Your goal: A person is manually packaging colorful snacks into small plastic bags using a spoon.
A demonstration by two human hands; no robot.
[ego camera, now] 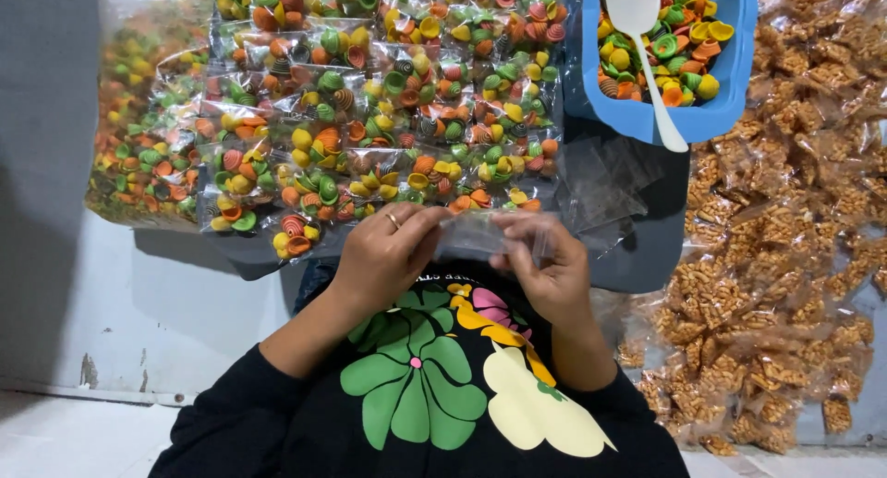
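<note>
Both hands pinch a small empty clear plastic bag [480, 235]. The left hand [388, 252] fingers and the right hand [545, 266] fingers are clamped on its ends. It sits just below the sealed packets of coloured shell-shaped crackers [370, 118].

A pale floor [111, 302] carries everything. On it lies a spread of small clear packets of multicoloured shell-shaped crackers [388, 108], a blue tray [730, 81] of loose crackers with a white spoon [647, 44], and, well to the side, packets of golden-brown snacks [785, 256].

glossy clear plastic bag [480, 235], smooth blue plastic tub [730, 81], white plastic spoon [647, 44]
</note>
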